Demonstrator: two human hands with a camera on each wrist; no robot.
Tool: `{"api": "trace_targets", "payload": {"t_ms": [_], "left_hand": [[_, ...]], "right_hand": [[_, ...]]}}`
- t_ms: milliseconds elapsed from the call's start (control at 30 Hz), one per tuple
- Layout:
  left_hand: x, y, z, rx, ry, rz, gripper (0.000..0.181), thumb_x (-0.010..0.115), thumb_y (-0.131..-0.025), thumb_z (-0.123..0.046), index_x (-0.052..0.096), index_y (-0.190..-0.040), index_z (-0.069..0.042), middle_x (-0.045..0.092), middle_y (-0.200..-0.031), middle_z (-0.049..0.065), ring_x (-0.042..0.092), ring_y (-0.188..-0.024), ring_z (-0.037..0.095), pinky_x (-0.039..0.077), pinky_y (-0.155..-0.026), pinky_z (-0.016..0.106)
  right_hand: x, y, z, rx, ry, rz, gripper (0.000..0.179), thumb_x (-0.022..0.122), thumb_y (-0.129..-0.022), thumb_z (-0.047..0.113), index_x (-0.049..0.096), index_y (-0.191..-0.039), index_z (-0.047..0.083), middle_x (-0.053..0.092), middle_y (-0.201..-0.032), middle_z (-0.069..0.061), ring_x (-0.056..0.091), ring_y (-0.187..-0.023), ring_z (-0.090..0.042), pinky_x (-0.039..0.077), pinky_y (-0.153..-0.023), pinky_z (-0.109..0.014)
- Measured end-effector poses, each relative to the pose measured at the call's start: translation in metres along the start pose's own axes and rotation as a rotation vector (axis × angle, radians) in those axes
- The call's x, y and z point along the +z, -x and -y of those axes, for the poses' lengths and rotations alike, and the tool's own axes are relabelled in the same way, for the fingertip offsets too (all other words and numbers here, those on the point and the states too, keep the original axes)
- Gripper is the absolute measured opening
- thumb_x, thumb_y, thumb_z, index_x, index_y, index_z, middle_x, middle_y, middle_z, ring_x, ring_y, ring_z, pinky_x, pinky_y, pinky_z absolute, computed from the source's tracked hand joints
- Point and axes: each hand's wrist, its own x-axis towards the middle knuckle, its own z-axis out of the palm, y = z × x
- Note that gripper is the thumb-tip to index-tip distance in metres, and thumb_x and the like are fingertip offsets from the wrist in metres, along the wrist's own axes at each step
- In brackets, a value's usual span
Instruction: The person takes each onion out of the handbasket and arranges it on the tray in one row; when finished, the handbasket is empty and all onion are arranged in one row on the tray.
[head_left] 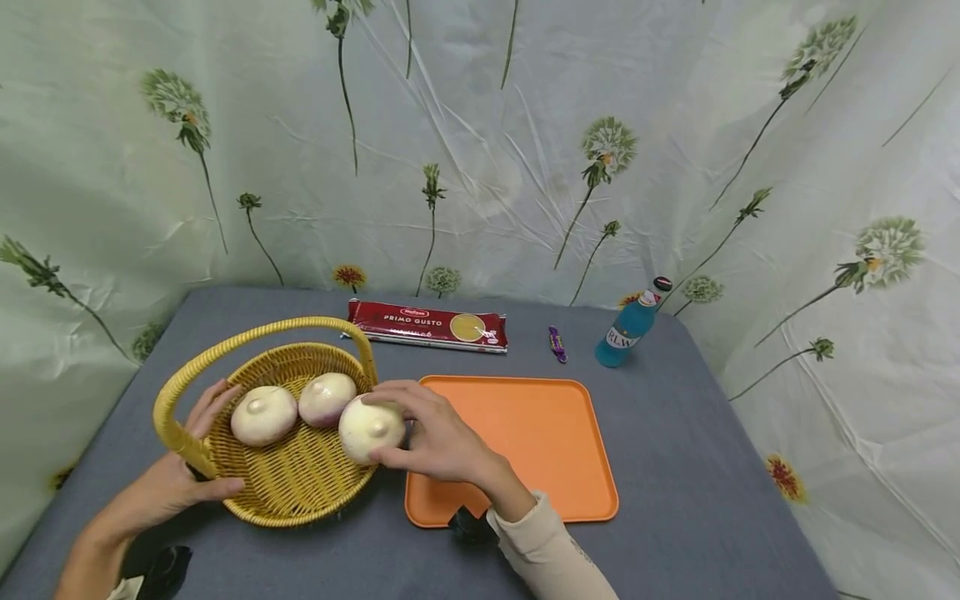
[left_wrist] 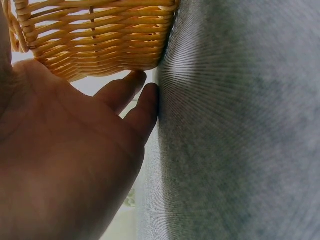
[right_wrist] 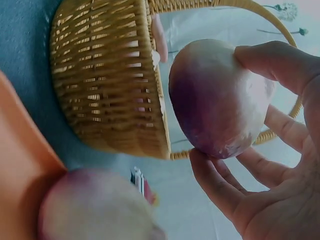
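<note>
My right hand [head_left: 447,437] pinches a white-and-purple turnip [head_left: 371,429] between thumb and fingers, over the right rim of a yellow wicker basket [head_left: 292,500]. From the right wrist, this held turnip [right_wrist: 215,100] appears above the rim level. Two more turnips, one on the left [head_left: 264,416] and one near the middle [head_left: 327,398], lie inside the basket. My left hand [head_left: 161,492] grips the basket's left side, thumb toward the front. Another turnip [right_wrist: 97,207] shows by the orange tray [right_wrist: 22,150] in the right wrist view; my right hand hides it from the head camera.
The orange tray [head_left: 525,442] lies right of the basket on a grey cloth. Behind are a red spaghetti pack [head_left: 427,325], a small purple-wrapped candy [head_left: 557,344] and a blue bottle [head_left: 628,327]. The basket's tall handle [head_left: 247,333] arches over it. A dandelion-print curtain [head_left: 480,150] hangs behind.
</note>
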Motion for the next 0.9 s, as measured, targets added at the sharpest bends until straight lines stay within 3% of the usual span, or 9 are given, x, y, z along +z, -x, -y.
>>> {"api": "trace_targets", "payload": {"t_ms": [267, 700, 900], "left_hand": [[0.001, 0.000, 0.000, 0.001, -0.001, -0.005, 0.114, 0.078, -0.076, 0.003, 0.007, -0.163, -0.015, -0.013, -0.167, 0.008, -0.009, -0.145, -0.007, -0.001, -0.101, 0.004], [0.000, -0.001, 0.001, 0.021, -0.017, -0.009, 0.115, 0.079, -0.074, 0.002, 0.008, -0.163, -0.014, -0.011, -0.167, 0.009, -0.007, -0.144, -0.009, 0.004, -0.098, 0.001], [0.001, -0.001, 0.001, 0.026, -0.015, -0.010, 0.113, 0.079, -0.075, 0.001, 0.008, -0.162, -0.013, -0.011, -0.167, 0.011, -0.007, -0.144, -0.010, 0.005, -0.098, 0.001]], "right_hand": [[-0.012, 0.013, -0.003, 0.053, -0.098, -0.038, 0.055, 0.078, -0.088, 0.019, 0.057, -0.138, 0.016, 0.052, -0.143, -0.002, 0.052, -0.130, -0.015, 0.049, -0.100, -0.027], [-0.034, 0.043, -0.020, 0.132, -0.088, -0.108, 0.054, 0.077, -0.089, 0.020, 0.056, -0.138, 0.023, 0.050, -0.146, -0.003, 0.051, -0.132, -0.019, 0.051, -0.099, -0.038], [-0.041, 0.054, -0.027, 0.144, -0.074, -0.129, 0.053, 0.079, -0.088, 0.021, 0.057, -0.136, 0.023, 0.053, -0.140, 0.003, 0.052, -0.129, -0.017, 0.052, -0.098, -0.038]]}}
